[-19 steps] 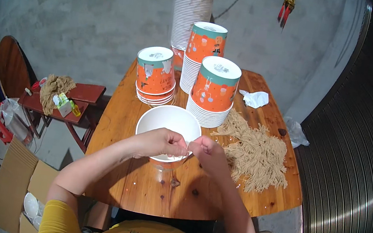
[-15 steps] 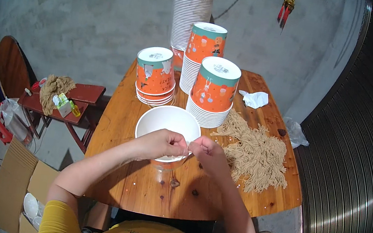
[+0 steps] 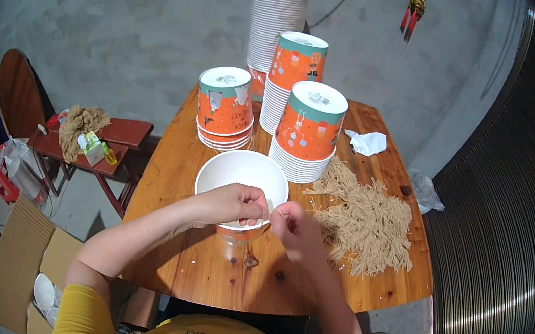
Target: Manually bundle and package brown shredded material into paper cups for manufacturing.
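Note:
Both my hands meet over the near rim of an upright paper bucket [image 3: 239, 171], white inside with an orange outside. My left hand [image 3: 240, 205] is closed in a pinch in front of the bucket's opening. Just right of it, my right hand [image 3: 299, 232] pinches as well, with the fingers curled. A thin, pale string [image 3: 273, 211] seems to run between the two sets of fingertips; its ends are hidden. To the right of my right hand lies a spread heap of tan strings [image 3: 368, 229].
Upside-down stacks of orange paper buckets stand behind: one left [image 3: 225, 103], one right [image 3: 311, 122], one farther back [image 3: 298, 62]. A tall wrapped stack [image 3: 275, 28] rises behind them. Crumpled tissue [image 3: 366, 143] lies at the wooden table's [image 3: 165, 262] far right. A red bench [image 3: 123, 133] stands left.
My right hand has turned a little and drawn slightly away from the left fingertips. My left hand has stayed almost in place, and the view has shifted very slightly.

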{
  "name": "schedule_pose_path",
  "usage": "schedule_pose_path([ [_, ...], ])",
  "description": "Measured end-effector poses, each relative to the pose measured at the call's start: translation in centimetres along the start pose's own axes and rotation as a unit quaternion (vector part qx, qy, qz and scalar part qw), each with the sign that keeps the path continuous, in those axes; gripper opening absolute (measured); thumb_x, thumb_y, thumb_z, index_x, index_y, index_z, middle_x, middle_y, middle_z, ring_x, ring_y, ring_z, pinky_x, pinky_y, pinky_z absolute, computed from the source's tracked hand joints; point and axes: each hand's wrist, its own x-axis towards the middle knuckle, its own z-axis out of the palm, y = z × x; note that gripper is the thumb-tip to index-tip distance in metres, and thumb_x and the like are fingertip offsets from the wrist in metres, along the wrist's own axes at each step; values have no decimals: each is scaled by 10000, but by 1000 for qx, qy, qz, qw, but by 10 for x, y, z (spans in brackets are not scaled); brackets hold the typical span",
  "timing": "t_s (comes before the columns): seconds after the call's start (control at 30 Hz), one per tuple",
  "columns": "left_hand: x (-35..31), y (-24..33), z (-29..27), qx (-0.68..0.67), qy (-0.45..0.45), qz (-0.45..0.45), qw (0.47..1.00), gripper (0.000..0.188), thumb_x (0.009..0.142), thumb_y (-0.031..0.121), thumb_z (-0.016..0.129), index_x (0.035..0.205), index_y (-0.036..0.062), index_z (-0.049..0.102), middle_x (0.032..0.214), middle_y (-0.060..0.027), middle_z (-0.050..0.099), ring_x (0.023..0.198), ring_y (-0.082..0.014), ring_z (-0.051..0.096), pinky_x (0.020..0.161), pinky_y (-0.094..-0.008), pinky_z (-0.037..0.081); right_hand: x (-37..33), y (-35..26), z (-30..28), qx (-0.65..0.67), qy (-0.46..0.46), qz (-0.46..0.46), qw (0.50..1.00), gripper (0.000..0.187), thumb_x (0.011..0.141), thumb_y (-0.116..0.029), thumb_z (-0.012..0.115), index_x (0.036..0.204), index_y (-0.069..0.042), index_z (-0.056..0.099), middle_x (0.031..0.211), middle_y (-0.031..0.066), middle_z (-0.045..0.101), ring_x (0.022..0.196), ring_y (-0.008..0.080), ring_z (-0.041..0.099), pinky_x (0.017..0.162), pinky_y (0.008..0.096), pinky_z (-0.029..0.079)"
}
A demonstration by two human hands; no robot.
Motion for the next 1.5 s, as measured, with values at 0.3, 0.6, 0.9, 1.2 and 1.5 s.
schedule_pose_path([
  [0.3,1,3,0,-29,-7,-39,999,52,904,101,572,902,52,587,778,15,571,658,-47,510,607,-190,430,-4,1,10,-11,39,-33,999,100,888,-78,640,852,-36,558,655,-84,455,597,0,387,526,203,322],
  [0.6,0,6,-1,-74,30,-77,994,65,903,93,582,962,68,571,814,15,569,673,-40,534,580,-177,432,-12,20,33,73,61,-78,992,72,874,-80,668,895,-28,622,737,54,656,671,78,604,590,259,470],
  [0.9,2,-2,-5,-66,-10,-45,997,98,899,76,599,983,43,562,852,5,571,728,-51,545,629,-183,448,-8,13,19,-48,28,-209,976,122,840,-66,691,959,-52,671,759,78,627,633,163,599,580,278,460],
  [1.2,-5,-4,-6,-43,-36,34,998,202,874,-16,559,1074,8,543,914,-10,557,839,-93,526,778,-231,454,-5,25,18,32,30,-204,978,132,857,-59,684,983,-30,659,731,53,609,616,96,558,571,235,432],
  [1.5,-16,5,16,119,62,109,985,240,873,-10,555,1108,21,520,854,-9,520,831,-90,498,763,-241,444,-10,10,19,63,53,-61,995,75,872,-59,664,924,-32,617,608,-75,444,572,10,400,510,199,327],
])
